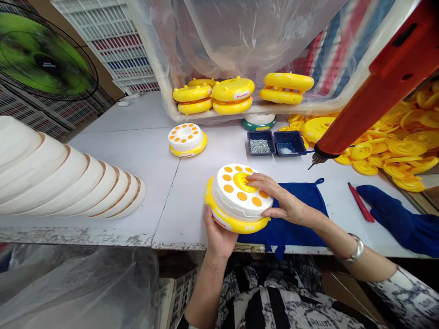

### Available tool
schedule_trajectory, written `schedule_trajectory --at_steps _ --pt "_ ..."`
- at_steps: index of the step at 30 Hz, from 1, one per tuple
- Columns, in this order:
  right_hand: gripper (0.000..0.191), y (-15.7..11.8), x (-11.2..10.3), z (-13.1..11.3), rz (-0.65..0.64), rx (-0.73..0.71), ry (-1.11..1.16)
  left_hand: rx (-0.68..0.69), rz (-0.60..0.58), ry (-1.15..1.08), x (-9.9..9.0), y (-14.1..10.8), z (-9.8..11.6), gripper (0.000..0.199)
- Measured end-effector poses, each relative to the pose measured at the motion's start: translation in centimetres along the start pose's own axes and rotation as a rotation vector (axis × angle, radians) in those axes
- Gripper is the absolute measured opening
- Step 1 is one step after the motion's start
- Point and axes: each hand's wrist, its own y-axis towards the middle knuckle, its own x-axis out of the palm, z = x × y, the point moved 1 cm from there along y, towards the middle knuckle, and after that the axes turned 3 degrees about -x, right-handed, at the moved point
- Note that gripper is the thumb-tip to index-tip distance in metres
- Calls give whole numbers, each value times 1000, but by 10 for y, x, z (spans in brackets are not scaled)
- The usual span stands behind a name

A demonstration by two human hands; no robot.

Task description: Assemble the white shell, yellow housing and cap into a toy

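Note:
A round toy base [226, 203], white on top with orange dots and a yellow lower ring, is held tilted above the front of the table. My left hand [219, 237] grips its yellow rim from below, thumb on the near side. At the middle of the white top sits a yellow round piece [242, 183]. The fingers of my right hand [284, 201] rest on that piece, with the thumb against the white edge. Partly beneath lies a blue cloth [305, 201]. A similar white-and-yellow base [187, 139] stands farther back, its centre a white recess.
An orange-red electric screwdriver [370, 91] hangs at right, tip down. Behind are dark trays, one holding screws [259, 146]. Yellow parts [387, 146] heap at right; stacked white shells [68, 183] lie left. A red cutter [360, 203] is beside a blue glove-like cloth [401, 224].

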Motion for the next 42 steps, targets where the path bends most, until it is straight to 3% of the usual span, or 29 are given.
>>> schedule_trajectory --at_steps 5,9,18,21,24,27,29,31,33,38,42 --pt "68 -3 12 -1 98 38 -12 98 26 22 2 3 -6 65" --pt "69 -7 13 -2 111 54 -13 91 19 39 0 5 -8 65" --pt "70 -17 -26 -21 35 71 -287 -19 -144 26 15 21 -17 62" --pt "68 -25 -37 -22 11 100 -356 -89 -139 45 13 28 -30 58" --pt "67 -35 -38 -19 -10 140 -352 -55 -101 103 5 33 -42 55" --pt "64 -49 -29 -12 41 172 -258 -8 -55 155 -3 35 -48 56" --pt "58 -58 -21 -6 202 241 -188 4 -34 170 -6 35 -48 56" --pt "55 -64 -12 0 428 393 -129 11 -21 188 -8 34 -45 56" --pt "57 -65 -4 5 568 554 2 16 -10 215 -8 32 -43 56" --pt "60 -53 3 6 537 757 567 -11 15 307 -12 29 -41 58" --pt "64 -55 -1 9 571 781 568 -26 7 423 -12 30 -32 58"
